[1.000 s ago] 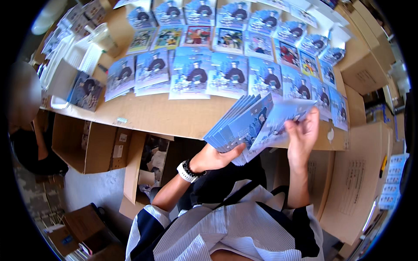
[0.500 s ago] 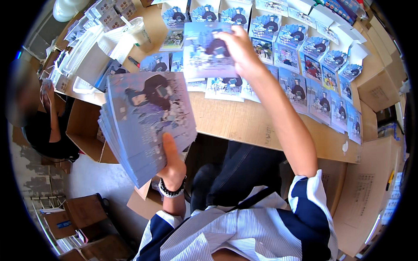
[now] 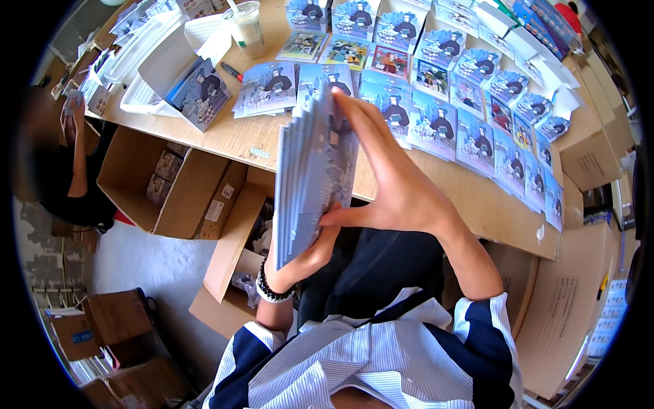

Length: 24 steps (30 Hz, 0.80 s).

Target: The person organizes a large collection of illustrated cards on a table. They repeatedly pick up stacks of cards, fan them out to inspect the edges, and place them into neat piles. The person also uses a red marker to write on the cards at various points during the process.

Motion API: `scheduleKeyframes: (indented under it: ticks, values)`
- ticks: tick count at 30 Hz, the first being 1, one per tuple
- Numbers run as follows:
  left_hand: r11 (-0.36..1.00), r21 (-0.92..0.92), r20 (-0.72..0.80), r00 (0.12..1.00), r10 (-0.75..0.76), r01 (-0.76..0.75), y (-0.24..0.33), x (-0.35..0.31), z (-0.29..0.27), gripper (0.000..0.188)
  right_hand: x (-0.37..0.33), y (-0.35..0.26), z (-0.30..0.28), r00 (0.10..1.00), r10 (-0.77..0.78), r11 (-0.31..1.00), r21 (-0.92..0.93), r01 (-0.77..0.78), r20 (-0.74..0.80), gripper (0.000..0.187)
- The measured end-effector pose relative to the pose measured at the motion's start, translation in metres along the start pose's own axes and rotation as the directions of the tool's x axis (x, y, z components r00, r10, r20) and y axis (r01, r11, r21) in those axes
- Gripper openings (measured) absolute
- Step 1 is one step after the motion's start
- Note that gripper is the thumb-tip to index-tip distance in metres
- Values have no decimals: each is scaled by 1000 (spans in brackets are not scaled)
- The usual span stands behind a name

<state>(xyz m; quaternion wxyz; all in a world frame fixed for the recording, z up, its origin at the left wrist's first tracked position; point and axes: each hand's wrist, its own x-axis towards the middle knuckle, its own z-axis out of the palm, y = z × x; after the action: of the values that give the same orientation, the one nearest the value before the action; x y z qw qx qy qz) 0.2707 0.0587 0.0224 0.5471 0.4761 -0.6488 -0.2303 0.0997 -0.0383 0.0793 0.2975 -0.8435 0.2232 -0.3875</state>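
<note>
In the middle of the frame, the left hand (image 3: 306, 259) holds a fanned stack of blue printed cards (image 3: 317, 170), its fingers closed around the lower end. The stack stands nearly on edge, several card edges showing along its left side, above the near edge of the worktop (image 3: 439, 184). The right hand (image 3: 402, 198) comes in from the right, thumb and fingers spread wide: the thumb tip meets the stack's lower right, the fingertips its top. Whether they grip it, I cannot tell. A dark beaded bracelet (image 3: 264, 292) circles the left wrist.

Across the upper middle and right of the frame, similar blue cards (image 3: 434, 128) lie in rows, with more colourful cards (image 3: 391, 63) in a row behind them. At upper left are a lidded drink cup (image 3: 246, 33), a dark pen (image 3: 232, 72) and a white basket (image 3: 136, 101), with a blue printed folder (image 3: 203, 95) tilted beside it. Below sits an open carton (image 3: 187, 198). A co-worker's hand (image 3: 73, 112) shows at the left edge.
</note>
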Motion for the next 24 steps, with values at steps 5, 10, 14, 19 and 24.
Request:
scheduleKeyframes:
  ticks: [5, 10, 14, 19, 24]
  values:
    - [991, 5, 73, 989, 131, -132, 0, -3, -8, 25, -21, 0, -1, 970, 10, 983, -177, -55, -244, 118]
    - [983, -182, -74, 997, 16, -30, -2, -13, -4, 30, -24, -12, -4, 920, -254, 864, -497, 78, -298, 115]
    - [973, -214, -89, 993, 74, -92, 1, -19, -6, 29, -26, -29, 4, 909, -315, 812, -573, 110, -272, 115]
    - [960, -274, -88, 995, 39, -62, 7, -21, -12, 28, -32, -44, 10, 912, -313, 765, -639, 78, -264, 115]
    - [964, -224, -148, 982, 115, -147, 13, -22, -24, 27, -41, -38, -16, 879, -272, 672, -731, -117, -391, 99]
